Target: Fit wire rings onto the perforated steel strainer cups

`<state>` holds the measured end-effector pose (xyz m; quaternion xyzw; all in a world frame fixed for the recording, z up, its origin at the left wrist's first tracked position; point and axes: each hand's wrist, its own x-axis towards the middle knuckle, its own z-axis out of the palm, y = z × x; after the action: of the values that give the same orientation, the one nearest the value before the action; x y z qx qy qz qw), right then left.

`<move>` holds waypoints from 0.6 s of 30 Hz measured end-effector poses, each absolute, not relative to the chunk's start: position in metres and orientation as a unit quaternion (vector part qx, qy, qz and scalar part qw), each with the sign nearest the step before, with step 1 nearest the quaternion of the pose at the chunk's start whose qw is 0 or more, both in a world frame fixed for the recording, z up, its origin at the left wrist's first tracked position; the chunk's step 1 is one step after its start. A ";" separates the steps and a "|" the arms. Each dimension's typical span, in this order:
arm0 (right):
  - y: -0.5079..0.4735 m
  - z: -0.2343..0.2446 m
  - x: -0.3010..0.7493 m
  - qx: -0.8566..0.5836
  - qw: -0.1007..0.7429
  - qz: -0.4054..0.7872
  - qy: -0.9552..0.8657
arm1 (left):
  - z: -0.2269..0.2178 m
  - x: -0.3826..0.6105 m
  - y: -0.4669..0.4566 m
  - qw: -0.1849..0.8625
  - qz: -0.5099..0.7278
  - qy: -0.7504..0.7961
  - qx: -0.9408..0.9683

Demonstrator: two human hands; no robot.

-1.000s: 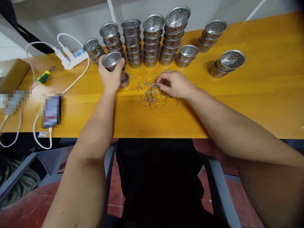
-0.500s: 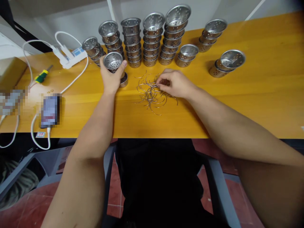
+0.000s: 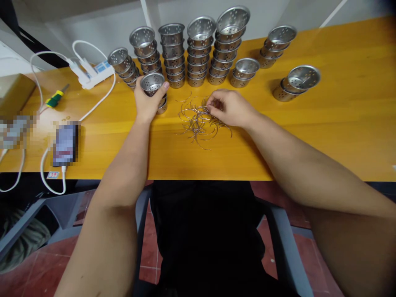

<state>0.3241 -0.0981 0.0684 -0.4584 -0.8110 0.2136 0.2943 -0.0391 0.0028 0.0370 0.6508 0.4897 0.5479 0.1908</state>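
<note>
Between my two hands on the yellow table (image 3: 340,123) it's mostly wire, so quick rundown. My left hand (image 3: 147,106) is wrapped around a perforated steel cup (image 3: 152,82), with my fingers (image 3: 165,85) curled snug against its wall and the open mouth facing up just past my fingertips. Right under that grip, on the thumb side, a second cup (image 3: 162,108) peeks out. The two look like they're touching, but I can't tell whether they're nested. My right hand (image 3: 232,108) is palm down with the fingers bunched together, tips tucked into the near edge of the pile of thin wire rings (image 3: 196,123). Honestly I can't tell if I've got one pinched or I'm just poking at them, since my own knuckles hide it. The pile sprawls from my right fingertips over toward my left hand, close to it but not touching. Just beyond both sets of fingertips stand the stacks of the same cups (image 3: 198,53), and a short stack (image 3: 297,82) lies well off to the right of my right hand. Out past my left hand are a white power strip (image 3: 93,72), a screwdriver (image 3: 55,99) and a phone (image 3: 65,144).
</note>
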 end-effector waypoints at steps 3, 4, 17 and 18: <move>-0.097 0.067 0.324 -0.469 0.305 0.207 -0.803 | 0.038 -0.037 0.000 0.186 0.573 0.479 0.639; -0.097 0.066 0.324 -0.471 0.309 0.207 -0.800 | 0.040 -0.037 -0.002 0.188 0.576 0.472 0.641; -0.097 0.067 0.324 -0.475 0.311 0.211 -0.796 | 0.030 -0.051 0.010 0.199 0.508 0.448 0.708; -0.098 0.068 0.324 -0.476 0.313 0.213 -0.794 | 0.030 -0.051 0.011 0.194 0.505 0.445 0.714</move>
<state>0.3240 -0.0976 0.0677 -0.4756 -0.7940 0.2134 0.3130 -0.0512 0.0112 0.0300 0.7137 0.4454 0.5046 0.1939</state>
